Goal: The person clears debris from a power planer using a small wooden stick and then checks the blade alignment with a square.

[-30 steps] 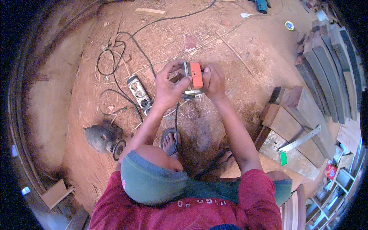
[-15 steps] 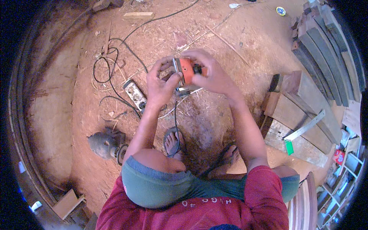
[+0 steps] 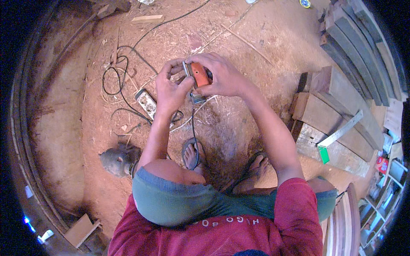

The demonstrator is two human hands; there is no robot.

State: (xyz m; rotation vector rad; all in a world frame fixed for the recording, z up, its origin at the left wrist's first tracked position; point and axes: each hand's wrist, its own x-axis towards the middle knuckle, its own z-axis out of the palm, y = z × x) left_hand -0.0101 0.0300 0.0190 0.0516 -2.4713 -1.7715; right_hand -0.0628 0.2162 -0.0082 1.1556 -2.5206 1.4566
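Note:
Above the ground, between both hands, is an orange power tool that looks like a small sander, with a flat metal-edged base turned to the left. My right hand wraps round its orange body from the right and hides part of it. My left hand pinches the base's edge, thumb on the near side and fingers at the far side; whether it also grips a sheet there I cannot make out. A black cord hangs from the tool's near end, past my left foot in a sandal.
Left of my hands lies a power strip among looped cables. A dusty grey machine sits by my left knee. Wooden beams are at the right, a green-handled square on them. Curved boards stand stacked behind.
My hands and the tool have shifted slightly left, and the tool has turned a little. Its dark right end, visible before, is now mostly covered by my right hand. The view has moved slightly too.

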